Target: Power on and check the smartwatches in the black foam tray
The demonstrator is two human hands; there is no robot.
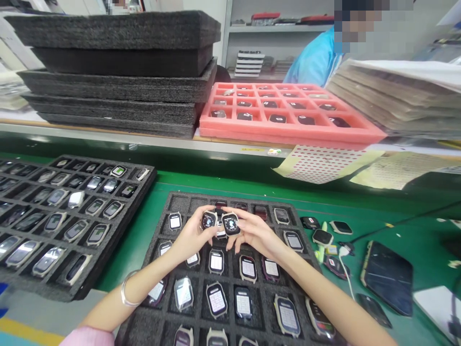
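Observation:
Above a black foam tray (230, 288) my two hands are side by side, each with a smartwatch case in its fingers. My left hand (196, 229) grips a watch case (208, 220) with a lit dial. In my right hand (252, 230) is a second watch case (231, 224), its dial also lit. Both screens face me, and no straps show on them. Below lie several more watch cases in the tray's pockets, many with white lit screens, such as one watch (216, 261) under my hands.
Another foam tray of watches (104, 259) lies to the left. At right are loose watches (322, 237), a white cable (346, 269) and a dark phone-like device (388, 276). The shelf ahead holds stacked black foam (118, 62) and a pink tray (288, 134). A person in blue (311, 60) is behind.

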